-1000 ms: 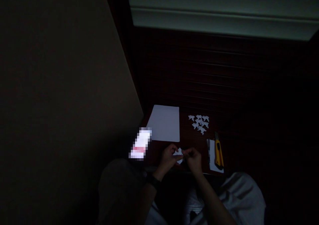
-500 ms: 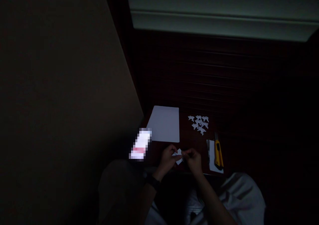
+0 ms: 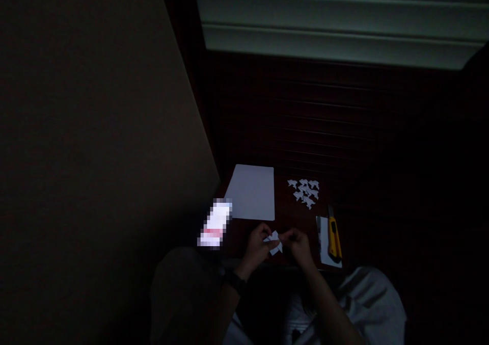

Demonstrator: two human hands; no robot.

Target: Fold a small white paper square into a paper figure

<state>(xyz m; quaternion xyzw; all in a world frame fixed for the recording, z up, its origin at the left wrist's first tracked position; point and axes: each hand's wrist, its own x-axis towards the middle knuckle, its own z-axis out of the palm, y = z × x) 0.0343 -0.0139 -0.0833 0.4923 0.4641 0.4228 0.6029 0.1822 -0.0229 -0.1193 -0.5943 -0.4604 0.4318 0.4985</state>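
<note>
Between my hands is a small piece of folded white paper [image 3: 274, 248], held just above the near part of a dark table. My left hand [image 3: 260, 244] pinches it from the left, thumb on top. From the right, the fingertips of my right hand [image 3: 297, 243] grip its edge. Beyond them lies a cluster of several small folded paper figures [image 3: 306, 192]. A large white sheet or stack of paper [image 3: 252, 192] rests at the far left of the table. Dim light hides the finer folds.
A yellow box cutter [image 3: 334, 239] lies over a small stack of white paper [image 3: 324, 240] at the table's right edge. On the left, a lit, blurred-out screen [image 3: 216, 223] overlaps the large sheet's corner. A wall [image 3: 114, 105] rises on the left; slatted panels stand behind the table.
My right hand has shifted very slightly, and more of the folded paper's lower right corner shows. The whole view has dropped a few pixels; the other things stay put.
</note>
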